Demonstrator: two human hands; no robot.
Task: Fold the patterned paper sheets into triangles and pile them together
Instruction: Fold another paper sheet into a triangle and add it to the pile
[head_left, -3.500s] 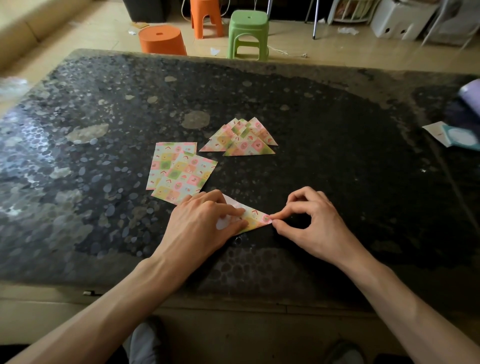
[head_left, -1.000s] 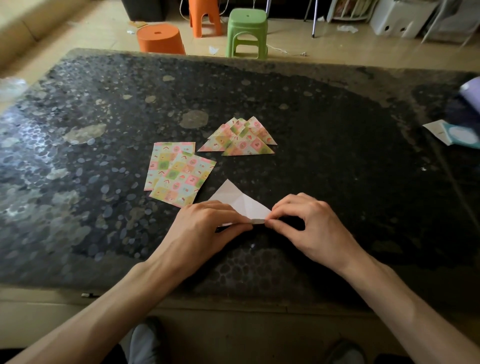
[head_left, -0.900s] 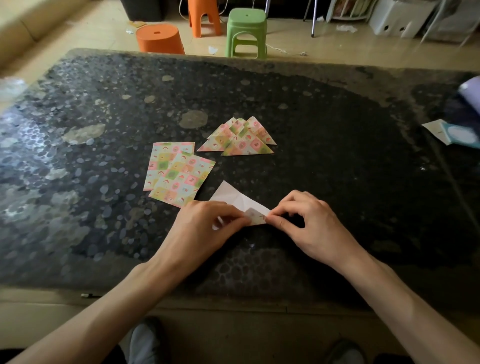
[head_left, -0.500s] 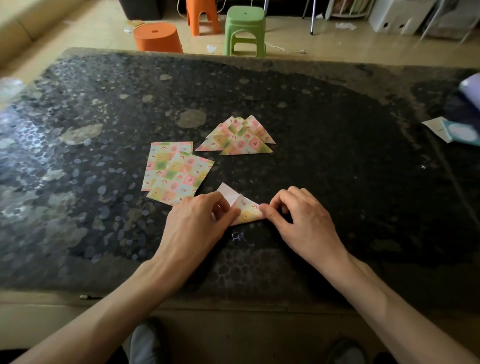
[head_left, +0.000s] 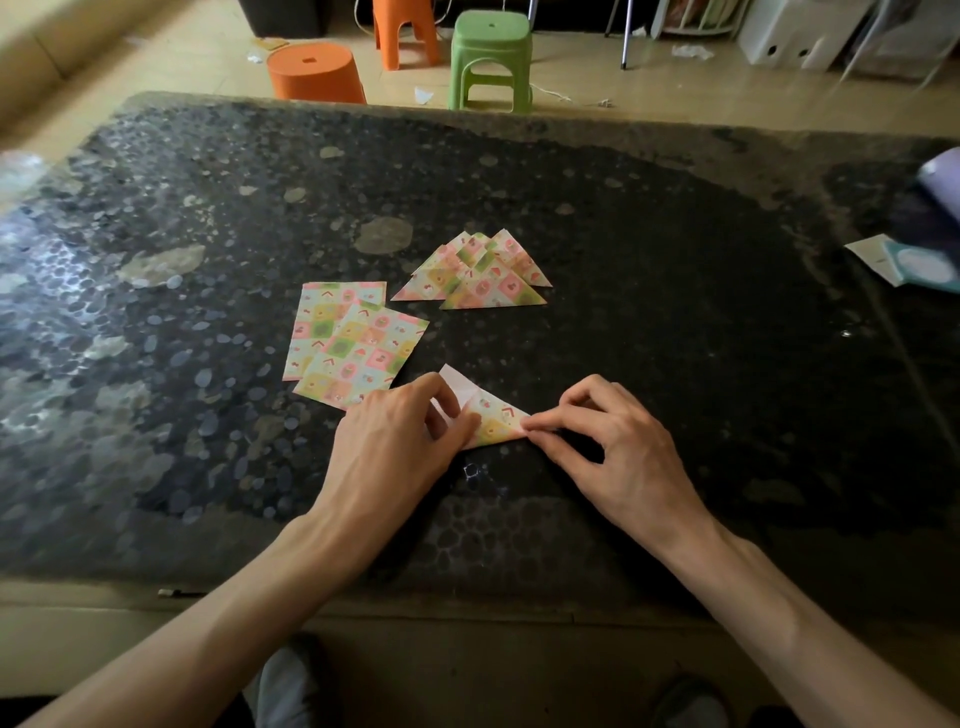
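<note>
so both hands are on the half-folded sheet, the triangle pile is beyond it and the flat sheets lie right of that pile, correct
Not quite. The head view shows the flat sheets lying left of the triangle pile, not right. The rest holds: left hand and right hand are on the half-folded sheet, with the pile beyond it.

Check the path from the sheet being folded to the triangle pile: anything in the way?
Nothing visible. Between the sheet, held by the left hand and right hand, and the pile farther back lies only bare table. The flat sheets sit left of that line.
</note>
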